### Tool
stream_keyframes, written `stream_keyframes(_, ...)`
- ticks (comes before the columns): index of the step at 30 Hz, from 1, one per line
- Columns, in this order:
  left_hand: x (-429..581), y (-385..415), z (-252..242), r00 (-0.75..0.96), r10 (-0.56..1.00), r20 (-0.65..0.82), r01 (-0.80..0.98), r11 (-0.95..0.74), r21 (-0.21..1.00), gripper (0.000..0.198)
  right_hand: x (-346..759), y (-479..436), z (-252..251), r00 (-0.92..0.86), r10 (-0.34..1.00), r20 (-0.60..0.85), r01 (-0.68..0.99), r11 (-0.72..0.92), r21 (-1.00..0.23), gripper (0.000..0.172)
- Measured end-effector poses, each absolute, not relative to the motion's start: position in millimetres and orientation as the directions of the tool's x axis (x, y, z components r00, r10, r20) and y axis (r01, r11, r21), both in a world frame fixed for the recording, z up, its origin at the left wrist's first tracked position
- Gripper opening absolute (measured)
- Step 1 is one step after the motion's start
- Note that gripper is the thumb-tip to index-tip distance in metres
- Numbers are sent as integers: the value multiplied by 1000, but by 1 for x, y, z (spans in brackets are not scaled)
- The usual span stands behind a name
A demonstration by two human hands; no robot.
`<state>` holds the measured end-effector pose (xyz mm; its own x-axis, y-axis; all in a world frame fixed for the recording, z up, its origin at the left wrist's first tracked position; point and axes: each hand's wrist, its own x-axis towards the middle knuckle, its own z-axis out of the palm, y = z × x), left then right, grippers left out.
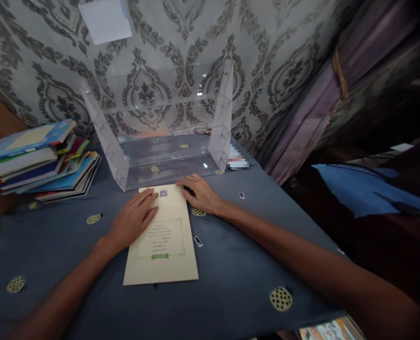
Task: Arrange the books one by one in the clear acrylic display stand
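Note:
A cream-coloured paper booklet [190,264] lies on the dark blue tablecloth in front of me. Its printed text, green label and small square code appear upside down. My left hand [135,215] rests flat over the booklet's upper left part, fingers stretched and thumb apart. At the top right corner, my right hand [201,193] has its fingers bent, with fingertips and thumb closed on the booklet's edge. Just beyond both hands stands a clear acrylic rack [219,134] with see-through side panels.
A leaning stack of books [50,160] stands at the left. A pixelated item [238,158] lies right of the rack. Patterned wallpaper [146,89] backs the table, and a tied purple curtain [309,113] hangs at the right. Blue cloth-like material [358,186] lies beyond the table's right edge.

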<state>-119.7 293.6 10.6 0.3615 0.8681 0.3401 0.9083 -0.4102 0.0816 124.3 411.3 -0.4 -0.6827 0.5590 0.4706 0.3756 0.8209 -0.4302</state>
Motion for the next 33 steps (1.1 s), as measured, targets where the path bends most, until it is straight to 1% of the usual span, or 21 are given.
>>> stream_keyframes(3,-124,298,16,469,827,311,858,-510,63,43,134,401,4,-643,603,472,406,791,-457,24)
stream_keyframes(6,-118,297,27,539,792,286,826,-564,5,39,150,379,9,-618,648,446,403,748,-528,22)
stream_keyframes(10,-84,280,44,542,812,217,839,-537,-88,39,167,348,16,-628,677,384,339,682,-648,23)
stream_keyframes(14,-41,257,50,550,805,223,834,-520,-182,51,172,338,19,-628,689,363,303,646,-701,24)
stream_keyframes(15,-34,253,50,553,801,231,832,-512,-214,50,173,339,19,-623,697,355,298,631,-716,25)
stream_keyframes(18,-21,246,45,555,788,266,822,-472,-318,40,175,343,20,-609,722,327,259,571,-779,26)
stream_keyframes(21,-19,247,42,573,761,304,807,-457,-375,35,178,346,21,-577,754,315,197,503,-842,25)
stream_keyframes(23,-20,249,42,590,740,323,797,-468,-381,35,180,346,22,-565,765,309,145,461,-876,26)
stream_keyframes(26,-21,251,46,607,718,339,789,-499,-358,33,180,346,21,-557,771,309,81,421,-903,27)
stream_keyframes(33,-26,255,55,609,720,333,793,-540,-283,31,182,345,23,-558,762,328,48,424,-904,29)
